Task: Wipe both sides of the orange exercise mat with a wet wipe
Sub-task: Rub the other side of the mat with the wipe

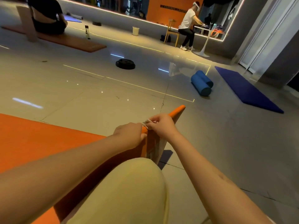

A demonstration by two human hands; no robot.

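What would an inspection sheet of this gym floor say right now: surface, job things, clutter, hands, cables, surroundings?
Surface: glossy tiled floor, reflecting lights.
Job's things: orange mat lies flat at left, its right edge lifted off the floor; wet wipe bunched on top of that edge.
Clutter: black weight plate, two blue foam rollers, blue mat, white bucket, bottle.
Hands: left hand grips the lifted edge; right hand pinches the wipe.
Cables: nothing seen.
Surroundings: one person sits on a second orange mat; another sits at a white table.
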